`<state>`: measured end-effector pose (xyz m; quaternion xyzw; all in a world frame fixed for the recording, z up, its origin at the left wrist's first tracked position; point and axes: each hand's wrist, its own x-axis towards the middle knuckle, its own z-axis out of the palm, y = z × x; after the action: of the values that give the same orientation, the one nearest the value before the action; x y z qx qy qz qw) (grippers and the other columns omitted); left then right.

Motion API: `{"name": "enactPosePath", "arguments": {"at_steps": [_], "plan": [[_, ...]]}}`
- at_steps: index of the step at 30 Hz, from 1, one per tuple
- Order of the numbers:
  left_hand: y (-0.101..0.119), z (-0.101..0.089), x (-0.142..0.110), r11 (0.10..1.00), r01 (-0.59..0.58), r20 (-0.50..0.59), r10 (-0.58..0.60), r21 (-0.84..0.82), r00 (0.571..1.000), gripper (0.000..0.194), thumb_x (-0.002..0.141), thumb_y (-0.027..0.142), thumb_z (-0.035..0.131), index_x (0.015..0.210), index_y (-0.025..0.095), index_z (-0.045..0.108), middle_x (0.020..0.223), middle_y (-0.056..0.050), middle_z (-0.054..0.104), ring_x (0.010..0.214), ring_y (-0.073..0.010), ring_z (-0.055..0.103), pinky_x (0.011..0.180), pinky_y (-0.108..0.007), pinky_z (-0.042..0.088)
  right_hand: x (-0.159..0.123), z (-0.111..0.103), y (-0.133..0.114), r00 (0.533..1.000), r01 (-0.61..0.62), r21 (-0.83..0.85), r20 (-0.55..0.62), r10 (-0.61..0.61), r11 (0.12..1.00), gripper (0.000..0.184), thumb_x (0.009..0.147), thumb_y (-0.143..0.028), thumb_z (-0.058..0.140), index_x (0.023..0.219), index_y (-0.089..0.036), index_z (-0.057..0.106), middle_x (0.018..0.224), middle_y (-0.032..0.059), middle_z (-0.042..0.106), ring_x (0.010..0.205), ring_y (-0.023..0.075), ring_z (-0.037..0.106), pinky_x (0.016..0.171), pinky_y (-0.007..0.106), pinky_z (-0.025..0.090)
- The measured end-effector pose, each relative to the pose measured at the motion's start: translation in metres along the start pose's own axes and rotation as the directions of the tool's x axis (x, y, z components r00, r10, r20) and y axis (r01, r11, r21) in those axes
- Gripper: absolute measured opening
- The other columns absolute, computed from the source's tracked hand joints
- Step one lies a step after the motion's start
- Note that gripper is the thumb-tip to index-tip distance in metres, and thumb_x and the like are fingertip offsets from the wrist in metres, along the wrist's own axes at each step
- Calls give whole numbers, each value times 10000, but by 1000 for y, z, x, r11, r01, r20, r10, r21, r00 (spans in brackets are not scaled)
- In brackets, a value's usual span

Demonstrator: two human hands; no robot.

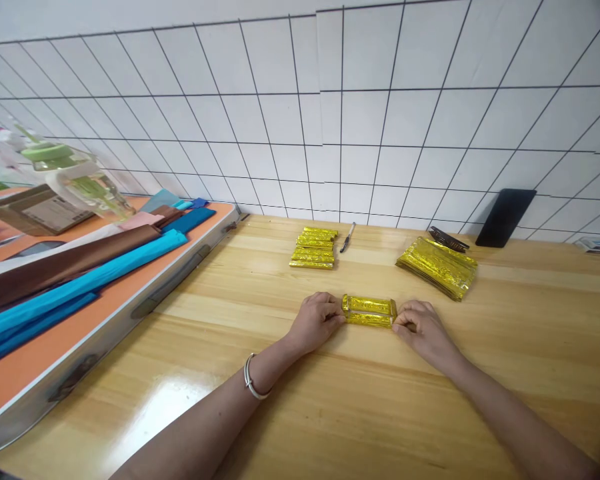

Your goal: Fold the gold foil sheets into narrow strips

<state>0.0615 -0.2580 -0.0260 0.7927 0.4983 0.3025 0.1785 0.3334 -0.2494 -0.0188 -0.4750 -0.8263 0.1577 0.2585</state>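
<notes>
A sheet of shiny gold foil paper lies on the wooden table in front of me, its edges folded inward with a narrow gap along the middle. My left hand pinches its left end. At the right end, my right hand has its fingers closed on the lower corner. Farther back on the left is a group of folded gold foil strips, laid in overlapping rows. A stack of flat gold foil sheets rests to the right, beyond my right hand.
A pen lies beside the folded strips. A dark hair clip touches the stack's back. A black phone leans on the tiled wall. On the left, an orange-topped table carries coloured paper rolls, a cardboard box and a bottle.
</notes>
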Motion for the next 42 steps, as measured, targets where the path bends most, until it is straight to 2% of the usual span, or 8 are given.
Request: {"name": "enactPosePath", "arguments": {"at_steps": [9, 21, 30, 36, 42], "plan": [[10, 7, 2, 990, 87, -64, -80, 107, 995, 112, 745, 207, 577, 636, 191, 594, 833, -33, 590, 838, -186, 527, 775, -337, 415, 6, 4, -2, 999, -36, -95, -10, 35, 995, 115, 686, -195, 589, 573, -221, 587, 742, 12, 600, 745, 182, 510, 687, 316, 360], [12, 11, 5, 980, 120, -64, -112, 155, 992, 63, 702, 182, 584, 640, 196, 586, 859, -30, 572, 894, -207, 502, 783, -359, 398, 11, 6, 4, 999, -28, -125, 31, 32, 992, 94, 664, -187, 586, 576, -219, 593, 717, 5, 592, 732, 175, 510, 703, 310, 350], [18, 7, 5, 974, 133, -54, -125, 184, 991, 52, 687, 159, 576, 647, 192, 574, 879, -25, 568, 902, -197, 496, 792, -341, 392, 11, 7, 1, 996, -82, -150, 5, 84, 985, 72, 654, -207, 593, 584, -216, 608, 764, 16, 597, 788, 189, 500, 724, 308, 341], [18, 5, 6, 972, 143, -38, -139, 188, 990, 58, 688, 159, 568, 641, 192, 570, 874, -16, 567, 899, -187, 492, 795, -324, 384, 14, 4, 6, 993, -89, -112, 64, 97, 990, 87, 659, -247, 611, 579, -213, 609, 786, 4, 611, 786, 176, 515, 750, 310, 340], [15, 5, 7, 973, 152, -22, -150, 173, 988, 56, 697, 185, 584, 642, 195, 582, 882, -15, 571, 895, -185, 495, 816, -330, 388, 19, -2, 17, 984, -37, -50, 174, 45, 998, 149, 692, -311, 634, 583, -211, 623, 758, -11, 620, 769, 165, 548, 786, 328, 330]]}}
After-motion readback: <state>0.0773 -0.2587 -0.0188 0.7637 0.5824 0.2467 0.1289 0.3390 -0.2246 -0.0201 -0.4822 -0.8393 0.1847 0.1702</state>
